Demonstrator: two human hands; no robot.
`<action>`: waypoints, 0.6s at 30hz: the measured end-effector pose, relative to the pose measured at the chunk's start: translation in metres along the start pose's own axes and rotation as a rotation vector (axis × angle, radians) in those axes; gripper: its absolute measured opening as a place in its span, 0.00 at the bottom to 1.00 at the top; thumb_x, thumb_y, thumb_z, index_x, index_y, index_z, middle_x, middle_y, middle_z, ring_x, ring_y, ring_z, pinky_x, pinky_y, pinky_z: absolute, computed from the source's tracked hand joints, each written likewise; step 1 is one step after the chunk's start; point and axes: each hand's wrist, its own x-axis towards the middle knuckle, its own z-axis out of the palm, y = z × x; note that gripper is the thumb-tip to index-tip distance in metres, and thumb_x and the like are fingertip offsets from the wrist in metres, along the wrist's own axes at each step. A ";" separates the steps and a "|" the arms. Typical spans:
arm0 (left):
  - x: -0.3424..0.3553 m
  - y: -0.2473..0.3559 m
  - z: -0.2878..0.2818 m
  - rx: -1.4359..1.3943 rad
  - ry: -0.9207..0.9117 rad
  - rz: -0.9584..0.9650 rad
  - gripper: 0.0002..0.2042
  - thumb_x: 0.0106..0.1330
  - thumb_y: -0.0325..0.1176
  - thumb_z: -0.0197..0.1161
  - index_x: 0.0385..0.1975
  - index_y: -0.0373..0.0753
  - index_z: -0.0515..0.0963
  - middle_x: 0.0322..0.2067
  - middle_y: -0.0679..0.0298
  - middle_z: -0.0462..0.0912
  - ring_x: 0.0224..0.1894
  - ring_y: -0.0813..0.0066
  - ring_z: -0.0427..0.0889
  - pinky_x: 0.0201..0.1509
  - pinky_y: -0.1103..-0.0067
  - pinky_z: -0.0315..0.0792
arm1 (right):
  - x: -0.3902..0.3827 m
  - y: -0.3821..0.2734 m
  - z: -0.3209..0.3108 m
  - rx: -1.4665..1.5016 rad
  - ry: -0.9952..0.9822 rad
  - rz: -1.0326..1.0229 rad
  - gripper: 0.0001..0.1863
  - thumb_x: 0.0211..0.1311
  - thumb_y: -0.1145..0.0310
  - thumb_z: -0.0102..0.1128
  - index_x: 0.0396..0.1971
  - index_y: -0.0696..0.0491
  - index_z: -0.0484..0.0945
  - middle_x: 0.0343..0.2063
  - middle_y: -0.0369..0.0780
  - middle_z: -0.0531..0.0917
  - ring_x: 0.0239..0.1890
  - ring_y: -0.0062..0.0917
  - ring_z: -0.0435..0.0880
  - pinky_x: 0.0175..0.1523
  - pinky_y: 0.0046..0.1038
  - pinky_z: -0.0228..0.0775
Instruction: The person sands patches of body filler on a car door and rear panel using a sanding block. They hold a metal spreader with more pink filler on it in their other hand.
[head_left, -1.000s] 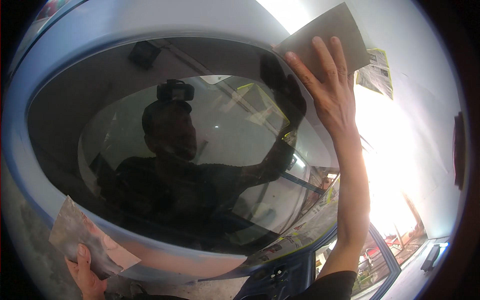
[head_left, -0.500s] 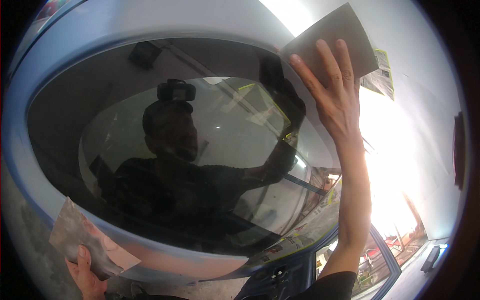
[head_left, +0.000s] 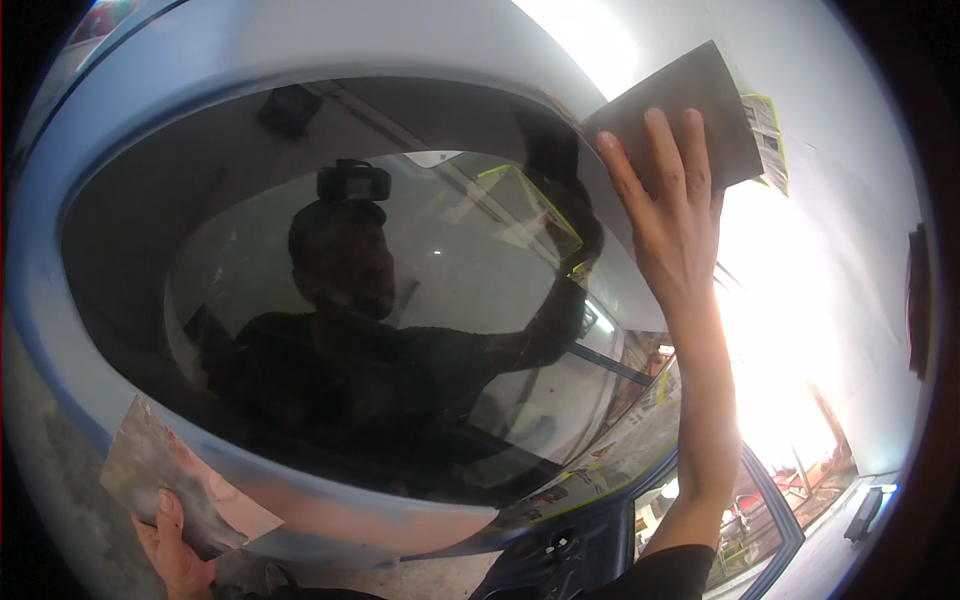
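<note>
My right hand (head_left: 670,215) is raised at the upper right and holds a flat, grey, squarish sheet (head_left: 690,95). Three fingers lie spread on its face, while the thumb is hidden. The sheet's left corner is at the upper right edge of a dark car window (head_left: 400,440), beside the pale body panel; contact is unclear. At the lower left, my left hand (head_left: 175,550) grips a thin square plate (head_left: 190,490) with the thumb on top. Its face is smeared grey and pinkish, like putty. The plate overlaps the window's lower body edge in view.
A blue-grey body frame (head_left: 45,270) with a pinkish patch (head_left: 370,515) borders the glass. Masking paper with yellow tape (head_left: 765,140) is at the upper right. An open car door (head_left: 785,540) stands lower right. The glass mirrors a person and lights.
My right hand and the grey sheet have moved down and slightly right. The reflected arm has shifted with them. My left hand and its plate have stayed nearly still.
</note>
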 end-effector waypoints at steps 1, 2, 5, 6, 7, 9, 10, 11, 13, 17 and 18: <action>-0.001 0.000 -0.002 0.001 0.000 0.002 0.23 0.71 0.39 0.59 0.61 0.35 0.65 0.53 0.59 0.75 0.54 0.68 0.76 0.58 0.72 0.71 | 0.000 0.000 -0.003 -0.009 -0.008 -0.012 0.28 0.56 0.73 0.60 0.59 0.39 0.76 0.64 0.41 0.69 0.68 0.46 0.65 0.57 0.46 0.69; -0.002 0.000 -0.004 0.004 0.016 -0.003 0.23 0.71 0.39 0.59 0.61 0.35 0.65 0.53 0.59 0.75 0.54 0.68 0.76 0.57 0.72 0.71 | 0.001 0.001 -0.002 -0.008 -0.006 -0.010 0.28 0.56 0.73 0.60 0.59 0.39 0.76 0.64 0.41 0.69 0.68 0.46 0.65 0.57 0.46 0.69; -0.004 0.002 -0.003 0.003 -0.008 -0.012 0.22 0.71 0.38 0.59 0.60 0.35 0.65 0.53 0.59 0.75 0.54 0.69 0.76 0.57 0.72 0.71 | 0.008 0.000 0.005 0.025 0.075 -0.016 0.28 0.57 0.72 0.61 0.60 0.38 0.76 0.64 0.41 0.68 0.68 0.46 0.64 0.56 0.47 0.70; -0.005 0.004 -0.002 0.001 -0.043 -0.016 0.22 0.71 0.38 0.59 0.60 0.35 0.65 0.53 0.59 0.75 0.54 0.69 0.76 0.57 0.72 0.71 | 0.012 -0.001 0.006 0.041 0.091 -0.020 0.28 0.58 0.72 0.61 0.60 0.37 0.76 0.65 0.40 0.68 0.68 0.45 0.64 0.55 0.46 0.71; -0.006 0.002 -0.005 0.002 -0.041 -0.016 0.22 0.71 0.38 0.59 0.60 0.35 0.65 0.53 0.59 0.75 0.54 0.69 0.76 0.57 0.72 0.71 | 0.015 -0.001 0.006 0.057 0.106 -0.024 0.28 0.58 0.71 0.61 0.60 0.36 0.75 0.65 0.39 0.68 0.68 0.44 0.64 0.54 0.45 0.72; -0.008 -0.003 -0.011 0.039 0.004 -0.005 0.22 0.71 0.39 0.59 0.60 0.35 0.65 0.53 0.59 0.75 0.54 0.69 0.76 0.57 0.72 0.72 | 0.019 0.000 0.007 0.032 0.098 -0.035 0.28 0.58 0.71 0.61 0.61 0.35 0.75 0.65 0.38 0.67 0.69 0.43 0.64 0.54 0.44 0.72; -0.009 -0.001 -0.011 0.041 0.006 -0.005 0.22 0.71 0.39 0.59 0.60 0.35 0.65 0.53 0.59 0.75 0.54 0.69 0.76 0.57 0.72 0.72 | 0.020 0.000 0.008 0.006 0.090 -0.047 0.28 0.58 0.70 0.61 0.61 0.34 0.75 0.66 0.38 0.67 0.69 0.42 0.64 0.53 0.43 0.73; -0.010 0.001 -0.011 0.035 0.007 -0.008 0.23 0.71 0.38 0.59 0.60 0.33 0.65 0.54 0.57 0.74 0.54 0.69 0.75 0.58 0.71 0.70 | 0.019 0.000 0.008 0.010 0.091 -0.046 0.28 0.58 0.70 0.61 0.61 0.34 0.75 0.66 0.38 0.67 0.69 0.42 0.64 0.53 0.43 0.73; -0.010 0.003 -0.006 0.024 0.006 -0.016 0.23 0.70 0.37 0.60 0.59 0.32 0.64 0.55 0.55 0.74 0.55 0.68 0.74 0.60 0.71 0.69 | 0.018 0.001 0.006 -0.001 0.115 -0.014 0.30 0.58 0.72 0.60 0.61 0.33 0.74 0.66 0.37 0.67 0.69 0.42 0.63 0.53 0.42 0.73; -0.010 0.004 -0.004 0.004 0.021 -0.043 0.22 0.70 0.36 0.59 0.59 0.31 0.65 0.55 0.56 0.74 0.55 0.69 0.74 0.59 0.71 0.69 | 0.019 0.005 0.004 -0.021 0.109 -0.036 0.31 0.57 0.75 0.58 0.61 0.34 0.74 0.66 0.37 0.67 0.69 0.43 0.63 0.54 0.41 0.72; -0.010 0.003 -0.005 -0.008 0.000 -0.041 0.22 0.70 0.35 0.59 0.59 0.31 0.65 0.55 0.56 0.74 0.55 0.69 0.74 0.59 0.72 0.69 | 0.017 0.007 0.003 -0.017 0.095 -0.013 0.32 0.56 0.76 0.58 0.62 0.34 0.74 0.66 0.37 0.67 0.69 0.43 0.63 0.55 0.41 0.72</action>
